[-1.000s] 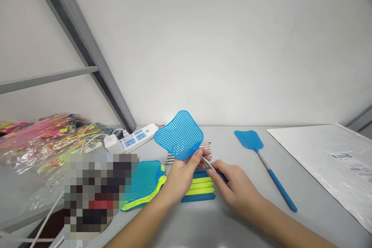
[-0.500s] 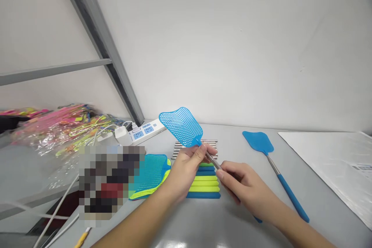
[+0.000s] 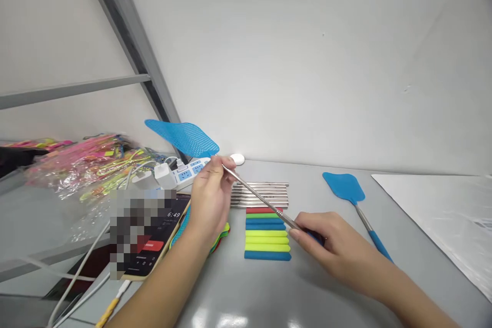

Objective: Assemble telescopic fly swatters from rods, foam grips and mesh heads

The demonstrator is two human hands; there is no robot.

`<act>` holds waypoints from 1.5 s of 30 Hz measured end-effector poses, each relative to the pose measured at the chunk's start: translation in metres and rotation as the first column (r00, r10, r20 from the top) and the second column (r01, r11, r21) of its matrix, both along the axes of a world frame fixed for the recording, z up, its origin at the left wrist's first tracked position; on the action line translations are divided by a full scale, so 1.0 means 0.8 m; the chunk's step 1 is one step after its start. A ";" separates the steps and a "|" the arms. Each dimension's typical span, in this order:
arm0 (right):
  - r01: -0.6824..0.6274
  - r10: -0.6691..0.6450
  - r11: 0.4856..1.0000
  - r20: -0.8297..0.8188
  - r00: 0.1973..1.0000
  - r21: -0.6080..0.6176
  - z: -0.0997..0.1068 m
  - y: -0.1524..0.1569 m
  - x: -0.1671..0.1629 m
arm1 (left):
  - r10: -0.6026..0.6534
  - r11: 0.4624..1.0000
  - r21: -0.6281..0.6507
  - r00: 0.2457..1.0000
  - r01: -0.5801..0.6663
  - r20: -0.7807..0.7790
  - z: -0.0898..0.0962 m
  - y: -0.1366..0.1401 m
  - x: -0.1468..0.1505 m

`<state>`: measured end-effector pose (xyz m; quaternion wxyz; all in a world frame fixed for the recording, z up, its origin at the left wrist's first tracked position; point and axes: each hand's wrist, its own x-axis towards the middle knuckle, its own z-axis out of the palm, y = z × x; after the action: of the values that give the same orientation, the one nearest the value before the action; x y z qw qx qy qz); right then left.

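A blue fly swatter (image 3: 184, 137) with a perforated head and a long metal telescopic rod is held between my two hands. My left hand (image 3: 213, 195) pinches the rod just below the head. My right hand (image 3: 326, 241) is closed around the lower end, where a bit of blue handle shows. Beneath the rod lie several metal rods (image 3: 265, 196) side by side, and in front of them a row of red, green, blue and yellow handle grips (image 3: 266, 241). Partly behind my left forearm is a stack of swatter heads (image 3: 221, 238).
Another blue fly swatter (image 3: 344, 186) lies on the right of the grey table (image 3: 246, 292), near a white sheet (image 3: 434, 205). To the left are a phone (image 3: 163, 236), a power strip (image 3: 188, 174), cables and plastic bags of colourful items (image 3: 96, 164). A white oval object (image 3: 238, 159) rests by the wall.
My left hand has moved up and left with the swatter head, and the metal rod between my hands is now much longer. My right hand has stayed in nearly the same place.
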<state>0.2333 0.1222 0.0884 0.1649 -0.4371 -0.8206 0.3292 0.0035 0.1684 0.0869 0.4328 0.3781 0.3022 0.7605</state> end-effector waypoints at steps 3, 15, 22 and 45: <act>0.018 -0.018 0.999 0.005 1.000 0.044 -0.003 0.003 0.004 | -0.113 0.989 -0.106 0.988 0.101 -0.110 -0.015 -0.013 0.020; 0.003 -0.001 0.997 -0.033 0.999 0.073 0.005 0.009 0.010 | -0.295 0.955 -0.087 0.872 0.284 -0.391 -0.022 -0.039 0.042; -0.032 0.038 0.997 0.088 0.995 -0.071 0.020 0.027 0.070 | -0.037 0.996 0.071 0.989 0.047 -0.144 -0.001 -0.018 0.014; 0.116 -0.147 0.955 0.096 0.985 0.273 0.007 0.042 0.058 | -0.019 1.000 -0.002 0.944 0.019 -0.331 -0.008 -0.023 0.019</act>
<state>0.2799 0.1556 0.0936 0.1963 -0.4827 -0.8347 0.1784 0.0183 0.1497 0.0803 0.3830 0.5034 0.3663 0.6824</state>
